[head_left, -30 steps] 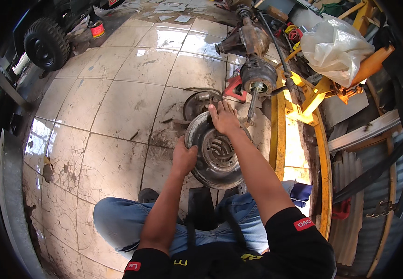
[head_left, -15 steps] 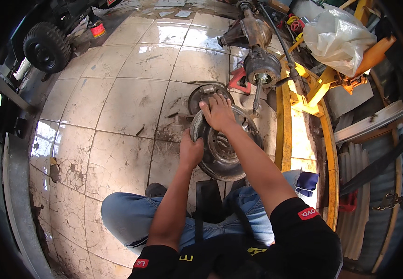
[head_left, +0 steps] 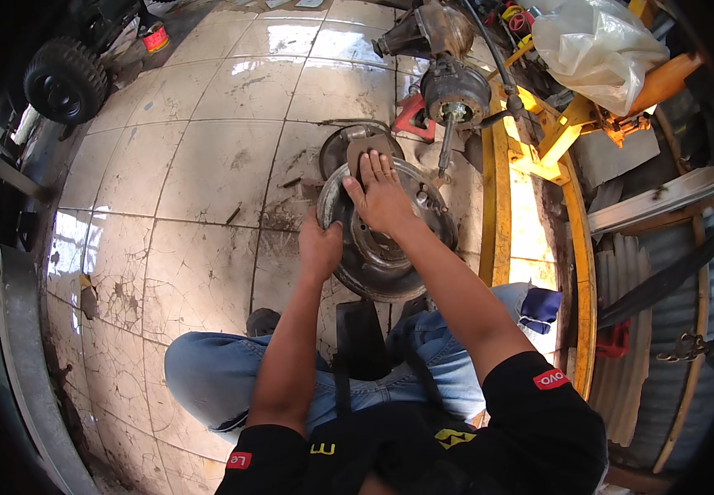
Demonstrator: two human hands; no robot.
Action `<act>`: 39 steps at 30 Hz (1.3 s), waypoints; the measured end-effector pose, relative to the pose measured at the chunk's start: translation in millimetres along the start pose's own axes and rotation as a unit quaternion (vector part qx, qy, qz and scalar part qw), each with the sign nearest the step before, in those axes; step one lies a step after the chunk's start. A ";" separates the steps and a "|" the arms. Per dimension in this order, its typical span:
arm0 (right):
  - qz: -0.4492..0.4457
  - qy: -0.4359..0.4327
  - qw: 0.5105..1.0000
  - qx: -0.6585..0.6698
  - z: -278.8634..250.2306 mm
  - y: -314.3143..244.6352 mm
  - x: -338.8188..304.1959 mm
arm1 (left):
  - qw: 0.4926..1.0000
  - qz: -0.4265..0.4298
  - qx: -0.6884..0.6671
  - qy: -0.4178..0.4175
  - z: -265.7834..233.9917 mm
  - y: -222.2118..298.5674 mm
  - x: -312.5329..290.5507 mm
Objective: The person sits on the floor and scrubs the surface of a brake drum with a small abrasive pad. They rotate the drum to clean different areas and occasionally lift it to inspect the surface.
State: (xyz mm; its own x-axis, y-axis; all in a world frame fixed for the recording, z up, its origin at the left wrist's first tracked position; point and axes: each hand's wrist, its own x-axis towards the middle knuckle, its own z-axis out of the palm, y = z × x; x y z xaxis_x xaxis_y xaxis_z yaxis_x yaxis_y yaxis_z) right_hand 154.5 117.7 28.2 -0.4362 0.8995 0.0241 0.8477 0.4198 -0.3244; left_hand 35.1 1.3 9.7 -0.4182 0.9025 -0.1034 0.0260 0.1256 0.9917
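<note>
A round, dark metal brake drum [head_left: 373,285] with a pale, worn rim stands tilted on the floor before my knees. My left hand [head_left: 321,247] is closed round its left rim, thumb on the inner side. My right hand [head_left: 380,198] lies with straight fingers across the drum's upper rim, pressing a brown sheet that looks like sandpaper [head_left: 363,147]. The sheet's far end sticks out past the fingertips. Just beyond the drum, a round dark backing plate [head_left: 334,157] lies on the tiles, partly covered by the sheet and drum.
A greasy axle housing [head_left: 448,82] with a protruding shaft stands far right, beside a red stand [head_left: 411,117]. The yellow metal frame [head_left: 497,223] runs along my right, below a clear plastic bag [head_left: 596,49]. A vehicle tyre [head_left: 66,81] and red can [head_left: 155,37] are far left.
My right hand has slid back toward me over the rim, and the brown sheet now shows beyond its fingers. My left hand keeps hold of the drum. The whole view has shifted slightly.
</note>
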 end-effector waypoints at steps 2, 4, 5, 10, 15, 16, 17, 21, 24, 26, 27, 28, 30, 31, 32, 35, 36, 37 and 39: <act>-0.016 0.025 1.000 -0.002 4.0 1.4 -9.6 | 1.000 -0.013 -0.010 -0.006 0.7 1.8 -3.0; 0.037 0.002 0.999 -0.016 -7.6 8.3 12.4 | 1.000 -0.007 -0.017 -0.017 3.3 8.4 -3.2; 0.073 -0.030 0.997 0.005 -19.6 15.4 26.5 | 1.000 0.003 0.013 -0.010 7.2 3.7 -3.3; 0.081 -0.136 0.985 0.062 -75.1 8.7 9.3 | 0.998 0.007 0.051 0.037 3.2 -4.2 -2.7; 0.034 -0.044 0.998 0.032 -67.6 34.6 -1.7 | 1.000 0.005 0.012 -0.003 2.3 9.6 -3.6; 0.014 -0.020 0.999 0.031 -66.6 33.3 0.7 | 1.000 0.009 -0.002 0.000 1.1 11.0 -2.9; 0.003 0.049 0.998 0.045 -62.4 29.5 -3.1 | 1.000 0.003 -0.011 -0.007 1.0 8.1 -3.1; -0.096 0.149 0.983 0.047 -27.2 51.7 15.1 | 1.000 0.006 -0.002 -0.020 5.1 7.5 -2.7; -0.057 0.123 0.983 0.120 -15.4 38.3 22.0 | 1.000 -0.003 0.022 -0.008 2.9 6.2 -3.0; -0.030 0.055 0.994 0.091 -26.0 20.4 22.7 | 1.000 -0.016 0.025 -0.002 -0.7 6.9 -2.1; -0.044 0.046 0.995 0.074 -23.3 24.2 26.6 | 0.999 -0.022 0.023 -0.007 -1.0 10.4 -3.3; -0.058 0.037 0.996 0.058 -20.5 30.8 33.6 | 0.999 -0.029 0.021 -0.011 -0.7 10.9 -3.6; -0.041 -0.030 0.999 0.015 -24.7 28.3 46.8 | 0.999 -0.020 0.025 -0.025 -0.7 0.8 -1.8; -0.012 -0.088 0.996 -0.012 -41.3 15.3 52.4 | 0.999 -0.016 0.028 -0.028 -2.4 -5.6 -1.4; 0.020 -0.144 0.989 -0.040 -51.2 10.1 56.8 | 0.999 -0.013 0.032 -0.024 -1.5 -12.8 -0.9; 0.012 -0.115 0.992 -0.051 -21.3 38.2 76.6 | 0.999 -0.001 0.044 -0.011 8.0 -19.9 4.3; 0.005 -0.108 0.993 -0.053 -11.8 40.3 82.3 | 0.999 -0.006 0.053 0.007 7.6 -16.9 2.2; 0.018 -0.091 0.995 -0.038 -26.6 7.4 63.3 | 0.997 -0.011 0.062 0.034 5.3 -13.3 1.5; -0.051 -0.016 0.998 0.015 -17.9 1.7 52.5 | 0.996 -0.015 0.087 0.017 -0.6 -0.3 -2.1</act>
State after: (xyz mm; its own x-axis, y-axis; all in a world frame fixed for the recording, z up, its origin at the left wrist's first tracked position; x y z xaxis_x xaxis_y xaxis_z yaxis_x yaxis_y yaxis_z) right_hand 138.4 167.8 45.8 -0.5297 0.8477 0.0294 0.7886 0.5049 -0.3509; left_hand 35.5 -0.9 9.7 -0.4513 0.8833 -0.1269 0.1697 0.2245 0.9596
